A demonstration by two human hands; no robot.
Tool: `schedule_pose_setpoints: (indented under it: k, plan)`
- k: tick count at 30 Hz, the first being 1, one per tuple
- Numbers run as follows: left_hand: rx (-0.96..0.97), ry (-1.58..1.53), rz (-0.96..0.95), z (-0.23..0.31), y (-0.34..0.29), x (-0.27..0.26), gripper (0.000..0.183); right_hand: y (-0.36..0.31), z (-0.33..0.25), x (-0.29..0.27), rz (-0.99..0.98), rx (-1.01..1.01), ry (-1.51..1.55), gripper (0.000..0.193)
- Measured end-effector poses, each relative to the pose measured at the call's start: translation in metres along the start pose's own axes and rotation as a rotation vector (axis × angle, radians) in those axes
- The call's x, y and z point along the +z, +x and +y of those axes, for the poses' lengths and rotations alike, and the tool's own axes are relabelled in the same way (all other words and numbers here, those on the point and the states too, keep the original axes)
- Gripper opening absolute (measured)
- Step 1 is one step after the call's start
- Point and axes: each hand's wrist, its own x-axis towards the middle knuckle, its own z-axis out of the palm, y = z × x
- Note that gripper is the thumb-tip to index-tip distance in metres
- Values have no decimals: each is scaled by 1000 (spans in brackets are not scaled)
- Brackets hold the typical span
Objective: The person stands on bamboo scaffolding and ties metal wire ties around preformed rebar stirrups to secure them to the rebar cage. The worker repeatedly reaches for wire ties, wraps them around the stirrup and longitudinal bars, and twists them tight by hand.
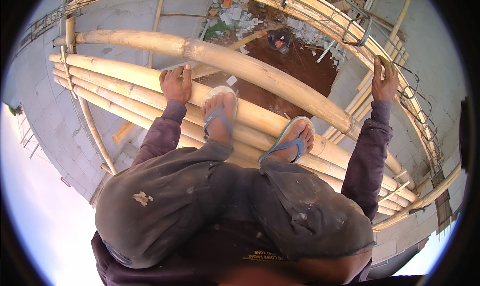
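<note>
My left hand (pixel 176 85) is on the front bamboo pole (pixel 115 71) of a lashed row, its fingers bent over the far side. My right hand (pixel 384 82) is at a pale wooden board (pixel 413 111) with steel bars and wire along it, fingers curled over its edge. My feet, in blue-strapped flip-flops (pixel 220 113), stand on the bamboo row between my hands. A thicker bamboo pole (pixel 225 56) crosses just beyond my feet. Below it, a long pole (pixel 240 42) slants up from a co-worker's hand toward my left hand, its near end hidden behind the bamboo.
Far below, the co-worker (pixel 278 40) stands on reddish earth (pixel 300 68) beside scattered pale rubble (pixel 237 16). Grey block walls (pixel 112 23) flank the drop. A bent steel bar frame (pixel 361 36) lies along the curved board. Upright bamboo (pixel 92 126) ties the row at the left.
</note>
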Motion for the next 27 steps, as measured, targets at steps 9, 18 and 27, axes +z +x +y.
schedule_pose_setpoints:
  k: [9,18,27]
  plan:
    - [22,-95,103,1,-3,-4,38,2,18,4,-91,-23,30,35]
    - [10,-170,85,1,-4,-11,38,3,17,0,-139,39,76,39]
    - [39,-109,103,0,-4,-6,38,-1,11,4,-57,28,80,31]
